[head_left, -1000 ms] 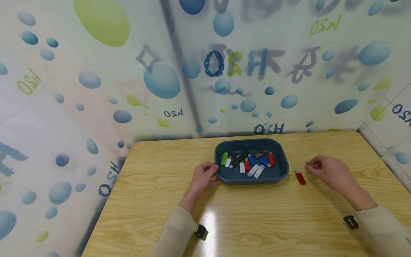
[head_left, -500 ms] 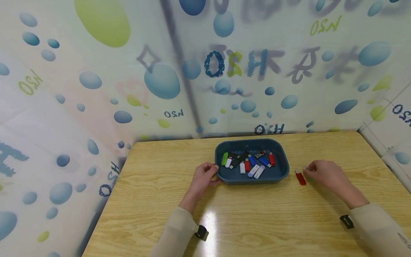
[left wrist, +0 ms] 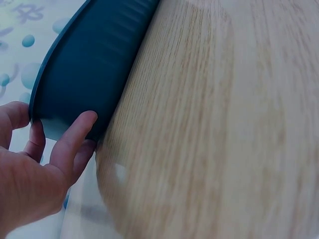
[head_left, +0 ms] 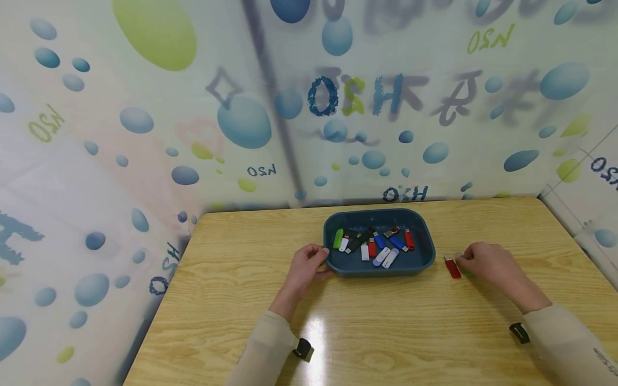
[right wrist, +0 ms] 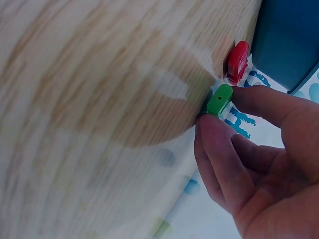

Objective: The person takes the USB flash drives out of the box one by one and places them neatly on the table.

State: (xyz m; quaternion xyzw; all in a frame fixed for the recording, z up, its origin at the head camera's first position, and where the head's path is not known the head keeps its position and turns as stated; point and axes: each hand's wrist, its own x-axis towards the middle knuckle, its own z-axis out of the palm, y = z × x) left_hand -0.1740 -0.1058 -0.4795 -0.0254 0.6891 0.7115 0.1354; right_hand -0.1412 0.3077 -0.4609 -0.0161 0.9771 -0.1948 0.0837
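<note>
- Blue tray [head_left: 427, 256]: on the desk [head_left: 386, 332], holding a heap of mixed-colour USB sticks [head_left: 374, 242].
- My left hand [head_left: 305, 266]: fingers curled against the tray's left wall, gripping it.
- My right hand [head_left: 487, 264]: right of the tray, pinching a green USB stick [right wrist: 219, 99] down at the desk.
- Red USB stick [head_left: 451, 266]: between the tray and the green one, lying flat.

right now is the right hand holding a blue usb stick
No, the right hand pinches a green USB stick between thumb and finger, next to a red USB stick on the table.
</note>
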